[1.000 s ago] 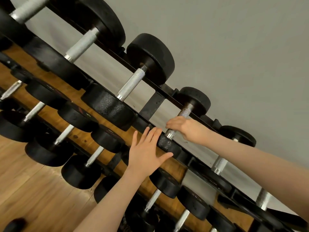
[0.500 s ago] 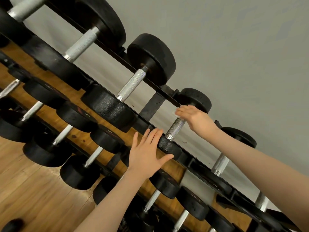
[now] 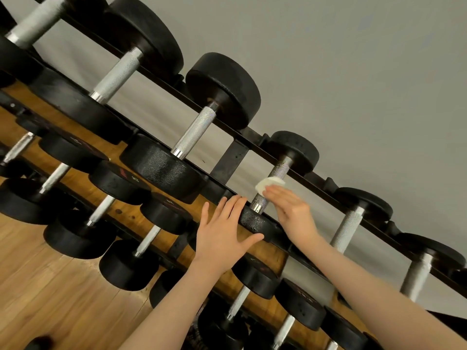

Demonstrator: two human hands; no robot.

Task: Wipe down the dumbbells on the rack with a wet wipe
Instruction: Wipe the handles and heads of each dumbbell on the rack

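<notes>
Far to my left, the bigger dumbbells sat on the top tier of the black rack, their knurled handles running up toward the grey wall, with smaller ones on the tiers below over the wooden floor. My left hand lay flat, fingers straight and spread, pressing on the near head of the small dumbbell I was cleaning, with my thumb out along its lower edge. Just right of that, the wet wipe was a small white wad touching the middle of that dumbbell's handle. My right hand held the wipe against the handle with its fingertips; the fingers looked nearly straight, pressing rather than curled round the bar. Further right, two more dumbbells rested on the same tier.
</notes>
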